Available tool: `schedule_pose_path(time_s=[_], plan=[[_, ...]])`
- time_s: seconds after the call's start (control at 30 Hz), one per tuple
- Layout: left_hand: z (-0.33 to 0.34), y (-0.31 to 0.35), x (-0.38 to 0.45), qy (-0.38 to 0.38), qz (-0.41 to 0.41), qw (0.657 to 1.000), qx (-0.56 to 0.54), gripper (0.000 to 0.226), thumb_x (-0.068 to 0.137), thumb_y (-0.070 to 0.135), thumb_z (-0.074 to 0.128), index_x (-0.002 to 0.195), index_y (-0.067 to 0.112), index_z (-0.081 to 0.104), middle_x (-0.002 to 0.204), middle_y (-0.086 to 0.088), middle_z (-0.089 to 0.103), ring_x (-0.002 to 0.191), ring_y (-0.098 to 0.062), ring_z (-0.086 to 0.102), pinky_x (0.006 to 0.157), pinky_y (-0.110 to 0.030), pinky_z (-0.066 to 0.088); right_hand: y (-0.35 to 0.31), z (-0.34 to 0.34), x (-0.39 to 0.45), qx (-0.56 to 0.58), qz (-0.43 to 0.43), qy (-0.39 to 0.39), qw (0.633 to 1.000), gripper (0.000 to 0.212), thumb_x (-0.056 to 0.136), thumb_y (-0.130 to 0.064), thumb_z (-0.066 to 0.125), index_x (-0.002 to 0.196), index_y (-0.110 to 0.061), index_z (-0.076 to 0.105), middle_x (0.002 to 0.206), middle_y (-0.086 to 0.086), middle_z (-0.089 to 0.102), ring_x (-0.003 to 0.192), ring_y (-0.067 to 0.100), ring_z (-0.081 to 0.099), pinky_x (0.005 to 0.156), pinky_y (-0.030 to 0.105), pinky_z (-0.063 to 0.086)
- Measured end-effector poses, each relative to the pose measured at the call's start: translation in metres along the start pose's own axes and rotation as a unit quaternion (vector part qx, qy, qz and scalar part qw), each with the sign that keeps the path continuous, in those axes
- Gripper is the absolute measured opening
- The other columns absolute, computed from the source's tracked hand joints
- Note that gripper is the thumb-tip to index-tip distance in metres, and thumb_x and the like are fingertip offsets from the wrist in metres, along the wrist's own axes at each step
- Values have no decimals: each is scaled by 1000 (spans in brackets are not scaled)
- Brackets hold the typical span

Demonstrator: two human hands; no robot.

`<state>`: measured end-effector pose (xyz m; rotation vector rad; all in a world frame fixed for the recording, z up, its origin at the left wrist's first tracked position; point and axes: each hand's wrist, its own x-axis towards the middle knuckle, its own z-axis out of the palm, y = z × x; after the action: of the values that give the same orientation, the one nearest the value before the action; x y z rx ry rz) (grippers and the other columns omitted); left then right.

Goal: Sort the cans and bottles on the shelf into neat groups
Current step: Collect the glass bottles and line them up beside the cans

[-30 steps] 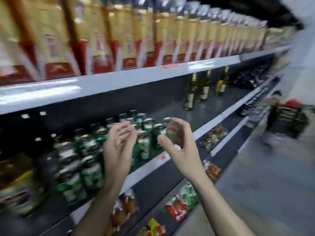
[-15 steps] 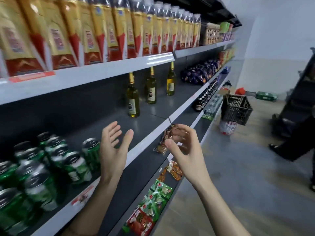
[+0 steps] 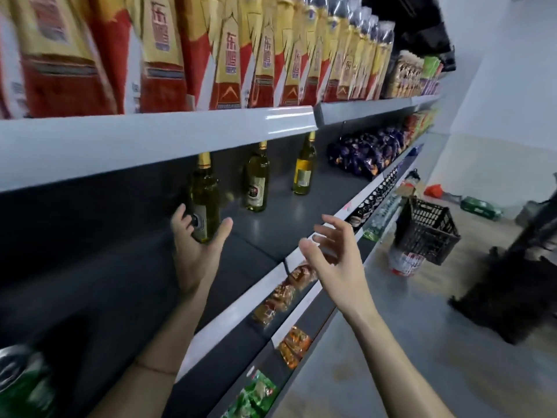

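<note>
Head view: left hand (image 3: 197,251) spread open around the nearest bottle's (image 3: 205,200) base, fingers behind, thumb in front, not closed. Right hand (image 3: 334,260) open, empty, at 3 o'clock. Two more bottles (image 3: 256,182) stand at 1 o'clock; can (image 3: 24,384) at 8 o'clock.

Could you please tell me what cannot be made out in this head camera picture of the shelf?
- Nearest glass bottle: the left hand covers its base, so contact is unclear.
- Green can: cut off by the left edge and blurred, so its print is unreadable.
- Bottle necks: the top of the farthest bottle is hidden by the upper shelf lip.
- Right hand: motion-blurred and open; it holds nothing visible.
</note>
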<state>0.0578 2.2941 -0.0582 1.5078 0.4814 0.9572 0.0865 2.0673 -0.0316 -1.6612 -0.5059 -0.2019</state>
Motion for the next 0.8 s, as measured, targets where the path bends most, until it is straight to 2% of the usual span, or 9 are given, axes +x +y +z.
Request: schedule_pose_path(time_s=[0.1, 0.2, 0.3, 0.37, 0.47, 0.57, 0.63, 0.7, 0.8], plan=[[21, -15, 33, 20, -9, 1000, 18, 105, 70, 53, 85, 157, 25, 33, 153, -2, 47, 136, -15, 47, 113, -40, 43, 20, 0, 42, 2, -2, -11, 1000, 73, 77, -66, 72, 136, -33, 47, 127, -9, 61, 119, 8, 60, 97, 36, 55], [37, -25, 62, 37, -3, 998, 45, 107, 72, 46, 90, 159, 23, 30, 152, 1, 46, 137, -16, 47, 111, -36, 44, 44, 3, 83, 12, 0, -30, 999, 70, 79, -61, 73, 136, -32, 46, 128, -9, 60, 118, 7, 59, 92, 26, 53], [51, -38, 91, 78, 16, 994, 77, 109, 72, 38, 94, 159, 20, 31, 150, 1, 52, 138, -17, 51, 116, -39, 43, 71, 9, 128, 31, -2, -61, 998, 66, 80, -55, 73, 136, -32, 45, 128, -9, 59, 118, 5, 58, 91, 20, 51], [59, -46, 107, 111, 26, 988, 104, 109, 70, 42, 94, 157, 22, 34, 150, 0, 53, 139, -17, 52, 117, -40, 43, 92, 14, 161, 46, -10, -82, 996, 66, 81, -54, 74, 136, -31, 46, 126, -8, 58, 117, 8, 57, 94, 26, 52], [73, -52, 124, 157, 23, 978, 136, 105, 64, 53, 94, 150, 31, 38, 144, 5, 59, 133, -13, 57, 115, -35, 45, 121, 25, 211, 62, -19, -124, 990, 73, 77, -64, 77, 134, -31, 46, 124, -8, 59, 116, 12, 57, 98, 34, 53], [91, -56, 140, 211, 21, 966, 147, 89, 65, 42, 97, 136, 30, 45, 126, 9, 66, 120, -12, 65, 104, -24, 48, 145, 38, 260, 58, -27, -164, 984, 73, 76, -61, 79, 133, -32, 45, 120, -12, 58, 117, 16, 58, 101, 39, 52], [101, -57, 148, 241, 17, 957, 163, 86, 66, 39, 97, 135, 25, 47, 118, 10, 67, 114, -15, 67, 97, -22, 48, 161, 48, 289, 68, -22, -188, 980, 76, 72, -65, 80, 132, -34, 44, 122, -6, 59, 118, 18, 59, 101, 43, 54], [105, -62, 153, 264, 15, 948, 179, 80, 68, 39, 96, 131, 22, 51, 115, 10, 69, 112, -17, 70, 95, -23, 50, 173, 59, 312, 63, -24, -205, 976, 79, 70, -68, 78, 132, -32, 44, 126, 2, 59, 119, 21, 60, 99, 47, 55], [105, -65, 154, 290, 28, 941, 173, 71, 68, 35, 96, 126, 16, 59, 115, 6, 73, 111, -16, 71, 100, -33, 56, 182, 77, 338, 54, -45, -227, 971, 77, 72, -60, 79, 132, -24, 46, 129, 3, 61, 122, 21, 59, 102, 48, 53]])
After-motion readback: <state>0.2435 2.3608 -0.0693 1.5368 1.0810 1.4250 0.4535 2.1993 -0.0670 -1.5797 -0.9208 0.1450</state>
